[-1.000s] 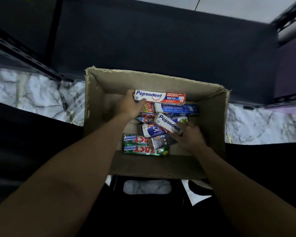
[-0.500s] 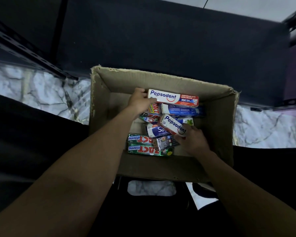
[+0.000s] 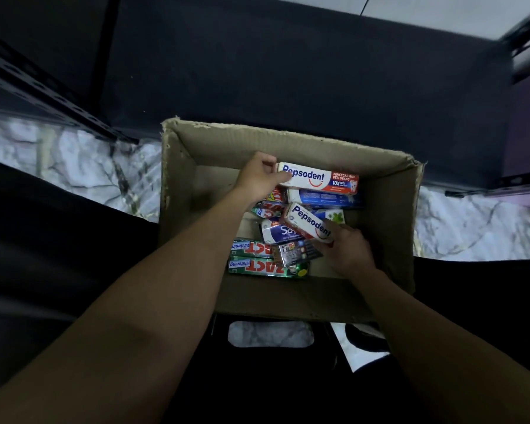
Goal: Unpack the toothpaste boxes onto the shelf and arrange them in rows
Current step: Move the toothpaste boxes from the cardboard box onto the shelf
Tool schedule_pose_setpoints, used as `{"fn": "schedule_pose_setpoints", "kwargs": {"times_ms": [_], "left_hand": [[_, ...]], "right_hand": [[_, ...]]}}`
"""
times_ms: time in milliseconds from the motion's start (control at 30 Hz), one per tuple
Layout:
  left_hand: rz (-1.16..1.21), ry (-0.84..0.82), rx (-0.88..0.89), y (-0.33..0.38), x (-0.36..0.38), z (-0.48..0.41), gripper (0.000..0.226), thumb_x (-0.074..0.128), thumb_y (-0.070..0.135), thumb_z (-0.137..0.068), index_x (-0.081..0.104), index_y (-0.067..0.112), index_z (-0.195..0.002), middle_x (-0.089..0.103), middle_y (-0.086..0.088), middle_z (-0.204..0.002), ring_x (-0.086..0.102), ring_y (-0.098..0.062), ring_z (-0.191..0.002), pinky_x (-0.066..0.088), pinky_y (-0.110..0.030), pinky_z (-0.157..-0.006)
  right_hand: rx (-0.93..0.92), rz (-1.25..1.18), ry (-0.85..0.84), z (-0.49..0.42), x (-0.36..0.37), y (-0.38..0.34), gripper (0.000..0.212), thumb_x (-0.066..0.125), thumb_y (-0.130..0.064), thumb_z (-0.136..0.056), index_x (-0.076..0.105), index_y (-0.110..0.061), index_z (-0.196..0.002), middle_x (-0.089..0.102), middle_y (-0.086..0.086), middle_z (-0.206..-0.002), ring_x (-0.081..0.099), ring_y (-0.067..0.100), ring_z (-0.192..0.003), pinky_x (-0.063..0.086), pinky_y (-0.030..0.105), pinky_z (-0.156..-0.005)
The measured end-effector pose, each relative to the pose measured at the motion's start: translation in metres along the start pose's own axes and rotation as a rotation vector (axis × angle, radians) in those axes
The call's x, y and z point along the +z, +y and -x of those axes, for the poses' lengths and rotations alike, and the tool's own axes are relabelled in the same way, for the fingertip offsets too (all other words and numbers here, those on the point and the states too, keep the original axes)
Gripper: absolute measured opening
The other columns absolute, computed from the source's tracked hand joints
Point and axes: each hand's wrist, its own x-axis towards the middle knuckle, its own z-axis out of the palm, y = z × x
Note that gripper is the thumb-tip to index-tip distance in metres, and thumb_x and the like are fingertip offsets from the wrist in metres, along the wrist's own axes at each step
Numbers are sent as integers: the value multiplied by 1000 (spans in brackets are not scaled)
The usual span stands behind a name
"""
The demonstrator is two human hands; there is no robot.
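An open cardboard box (image 3: 407, 228) sits below me with several toothpaste boxes inside. My left hand (image 3: 257, 177) grips the left end of a long white-and-red Pepsodent box (image 3: 322, 179), held level near the box's far wall. My right hand (image 3: 346, 249) holds a second Pepsodent box (image 3: 308, 220) by its lower end, tilted over the pile. Under them lie a blue box (image 3: 325, 198), a white-and-blue box (image 3: 280, 234) and two green Zact boxes (image 3: 263, 266). The dark shelf (image 3: 288, 65) stretches beyond the box.
Black metal shelf posts run at the left (image 3: 43, 87) and the right (image 3: 527, 44). Marble floor (image 3: 74, 166) shows on both sides of the box. A dark stool or frame (image 3: 270, 353) lies under the box's near wall.
My left hand has lifted its Pepsodent box slightly up and right, away from the pile. My right hand keeps its hold on the tilted Pepsodent box, barely moved.
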Motion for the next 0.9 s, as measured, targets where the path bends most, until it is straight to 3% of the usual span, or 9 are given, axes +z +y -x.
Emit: {"fn": "schedule_pose_setpoints", "kwargs": {"times_ms": [67, 133, 300, 433, 567, 700, 767, 900], "left_hand": [[-70, -56, 53, 6, -1, 12, 50, 82, 24, -77, 61, 27, -122, 63, 4, -97, 65, -14, -90, 56, -38, -88], [-160, -128, 85, 10, 1, 26, 43, 80, 26, -75, 68, 37, -115, 67, 7, -95, 69, -15, -85, 59, -39, -83], [-315, -156, 181, 13, 11, 52, 23, 70, 17, -87, 65, 21, -109, 66, 2, -111, 67, -18, -79, 58, -31, -71], [-328, -186, 151, 5, 16, 61, 38, 53, 23, -98, 57, 27, -136, 63, 3, -111, 63, -16, -85, 50, -21, -60], [-238, -174, 123, -1, 24, 73, 40, 60, 23, -94, 61, 27, -134, 68, -2, -121, 69, -19, -92, 60, -38, -79], [-231, -127, 179, -10, 24, 81, 39, 66, 16, -93, 64, 21, -131, 67, -5, -124, 69, -20, -83, 56, -30, -59], [-198, -70, 156, -17, 21, 83, 32, 60, 18, -96, 65, 20, -127, 70, -6, -116, 71, -23, -83, 58, -37, -64], [-111, 26, 93, -30, 16, 84, 15, 51, 22, -100, 63, 23, -109, 70, -5, -104, 70, -18, -80, 61, -39, -68]], "right_hand": [[-12, 37, -22, 4, -3, -4, 63, 58, -57, -89, 45, -26, -143, 60, 7, -133, 58, 30, -115, 51, 44, -91], [-18, 57, -26, 8, -5, -8, 62, 54, -60, -90, 45, -28, -142, 60, 5, -134, 58, 29, -116, 49, 42, -93], [-11, 107, -32, 23, -20, -16, 64, 46, -67, -90, 42, -34, -144, 55, 4, -140, 50, 29, -124, 39, 45, -99], [-23, 128, -17, 41, -32, -18, 59, 48, -62, -92, 40, -38, -145, 49, 4, -144, 40, 28, -129, 32, 49, -104], [21, 130, 26, 59, -37, -15, 56, 49, -58, -92, 40, -39, -144, 48, 4, -144, 41, 30, -128, 37, 48, -104], [127, 47, 53, 74, -27, -3, 58, 38, -61, -90, 43, -35, -141, 56, 12, -130, 51, 38, -115, 46, 47, -95], [152, 42, 74, 76, -20, 7, 69, 26, -65, -85, 44, -29, -141, 61, 17, -122, 56, 39, -109, 49, 45, -90], [197, 70, 131, 77, -19, 8, 51, 34, -50, -94, 47, -25, -136, 60, 18, -120, 56, 40, -109, 47, 44, -89]]}}
